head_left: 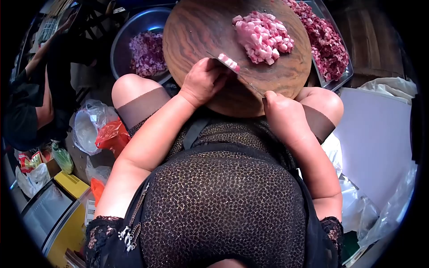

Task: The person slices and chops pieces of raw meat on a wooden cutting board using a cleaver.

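Observation:
My right hand [286,114] is closed around the handle end of a knife [251,85], whose blade slants up and left over the round wooden chopping board [192,40]. Against the far side of the blade lie a few pale pieces of meat [229,61]. My left hand [203,82] is at the near side of the blade, its fingers curled in; whatever they hold is hidden in shadow. Farther back on the board sits a heap of diced fatty meat [263,38].
A metal bowl [117,49] with chopped meat [147,53] stands left of the board. Behind it at right is a metal tray [346,78] of darker diced meat [328,44]. Another person [42,98] is at far left, near plastic bags [89,127].

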{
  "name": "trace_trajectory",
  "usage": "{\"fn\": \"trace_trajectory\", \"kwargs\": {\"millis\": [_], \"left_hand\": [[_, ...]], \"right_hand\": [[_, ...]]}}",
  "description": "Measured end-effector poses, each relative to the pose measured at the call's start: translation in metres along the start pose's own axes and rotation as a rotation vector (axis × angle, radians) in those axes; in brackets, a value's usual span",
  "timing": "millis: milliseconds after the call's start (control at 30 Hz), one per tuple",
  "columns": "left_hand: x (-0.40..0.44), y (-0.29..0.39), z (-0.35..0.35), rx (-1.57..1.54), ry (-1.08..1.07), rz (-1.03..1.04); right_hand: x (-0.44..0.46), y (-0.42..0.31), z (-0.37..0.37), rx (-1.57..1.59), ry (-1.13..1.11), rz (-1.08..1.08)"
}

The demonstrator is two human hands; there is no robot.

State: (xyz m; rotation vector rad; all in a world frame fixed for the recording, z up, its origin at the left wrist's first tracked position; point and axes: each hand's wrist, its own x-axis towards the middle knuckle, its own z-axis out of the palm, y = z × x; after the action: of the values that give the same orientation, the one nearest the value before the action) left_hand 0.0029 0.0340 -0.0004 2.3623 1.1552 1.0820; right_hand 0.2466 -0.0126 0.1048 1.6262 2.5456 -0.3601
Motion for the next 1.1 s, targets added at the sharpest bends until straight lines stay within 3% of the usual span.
{"fn": "trace_trajectory", "kwargs": {"millis": [100, 167, 400, 533, 767, 933, 1100], "left_hand": [[0.001, 0.001, 0.000, -0.057, -0.025, -0.118], [0.000, -0.003, 0.004, 0.072, -0.010, 0.002], [-0.002, 0.000, 0.004, -0.005, -0.041, -0.029], [-0.004, 0.009, -0.007, 0.066, 0.125, -0.047], [-0.005, 0.003, 0.001, -0.009, 0.048, 0.006], [-0.006, 0.006, -0.001, 0.010, 0.019, -0.006], [-0.012, 0.001, 0.005, 0.048, 0.028, -0.018]], "right_hand": [[0.012, -0.008, -0.014, 0.027, -0.075, 0.002], [0.029, -0.018, -0.013, 0.055, -0.098, -0.022], [0.136, -0.024, -0.004, 0.156, -0.076, -0.075], [0.089, -0.006, -0.006, 0.255, 0.253, 0.078], [-0.014, 0.004, -0.009, 0.150, 0.069, -0.022], [-0.003, -0.004, -0.016, 0.176, -0.056, -0.015], [0.066, -0.034, -0.008, 0.183, -0.128, -0.030]]}}
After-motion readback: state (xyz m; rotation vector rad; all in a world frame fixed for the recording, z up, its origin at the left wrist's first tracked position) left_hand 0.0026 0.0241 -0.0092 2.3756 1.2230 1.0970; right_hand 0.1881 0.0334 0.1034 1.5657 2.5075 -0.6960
